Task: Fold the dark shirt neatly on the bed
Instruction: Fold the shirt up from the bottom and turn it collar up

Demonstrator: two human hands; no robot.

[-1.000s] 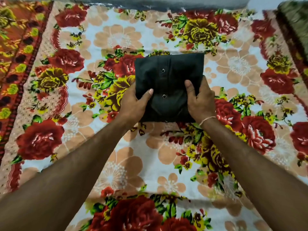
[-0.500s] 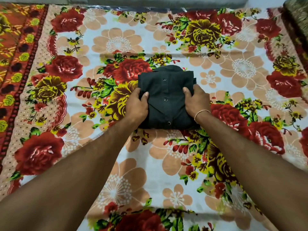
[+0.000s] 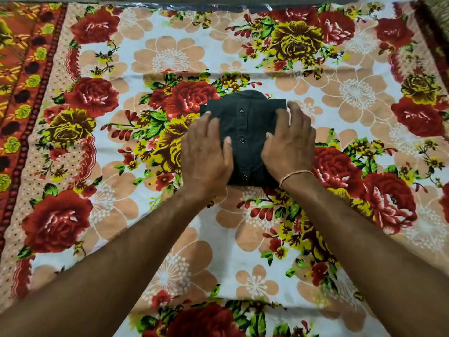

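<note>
The dark shirt (image 3: 244, 125) lies in the middle of the bed as a small folded bundle. Its button strip faces up and its collar points away from me. My left hand (image 3: 206, 154) rests flat over the bundle's left side, fingers spread. My right hand (image 3: 289, 147) lies flat over the right side, with its fingers reaching the far right corner. A thin thread band circles the right wrist. Neither hand grips the cloth. Both hide the bundle's side edges.
A floral bedsheet (image 3: 243, 251) with red and yellow roses covers the bed. An orange patterned border (image 3: 21, 76) runs down the left side. A grey wall edge (image 3: 218, 0) runs along the far end, and a dark patterned cloth (image 3: 437, 10) sits at the top right.
The bundle, held raised between both hands a second ago, now lies on the sheet collar side up. Both hands let go of its sides and moved flat on top.
</note>
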